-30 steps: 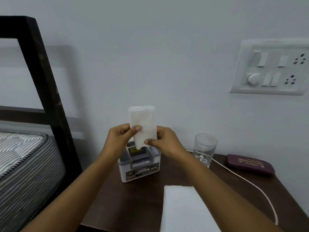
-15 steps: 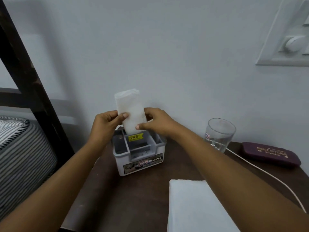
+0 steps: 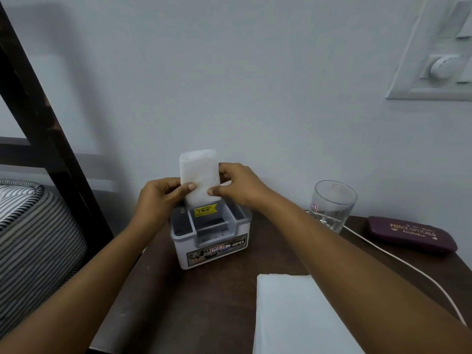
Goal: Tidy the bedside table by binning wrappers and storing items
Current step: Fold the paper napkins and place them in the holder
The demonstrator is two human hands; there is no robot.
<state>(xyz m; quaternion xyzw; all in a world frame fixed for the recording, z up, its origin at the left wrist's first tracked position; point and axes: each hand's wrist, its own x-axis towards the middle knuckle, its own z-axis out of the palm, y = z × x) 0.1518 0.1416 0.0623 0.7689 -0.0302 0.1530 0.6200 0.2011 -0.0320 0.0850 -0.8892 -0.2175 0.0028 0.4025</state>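
**Head view.** The left hand (image 3: 158, 200) and the right hand (image 3: 240, 187) each form a closed grip on one white packet (image 3: 199, 175). Each thumb lies on the near face of the packet's lower half and the fingers curl behind it, with the left hand at the left edge and the right hand at the right edge.

The packet stands upright between the two grips. Its rounded top rises above them, and its lower end reaches down to the rear of the grey organiser box (image 3: 212, 241). Whether that end has entered a compartment cannot be told.

The box sits directly below the grips on the dark wooden surface (image 3: 204, 302), with a yellow price sticker (image 3: 205, 210) just under the packet's lower edge.

- **Right of the right grip:** a clear glass (image 3: 332, 205) stands here, and a maroon spectacle case (image 3: 408, 233) lies further right. A white cable (image 3: 401, 260) runs between them towards the viewer.
- **Nearer the viewer than the grips:** a white folded sheet (image 3: 293, 315) lies beside the right forearm.
- **Left of the left grip:** a dark bed frame (image 3: 38, 111) and a striped mattress (image 3: 33, 226).
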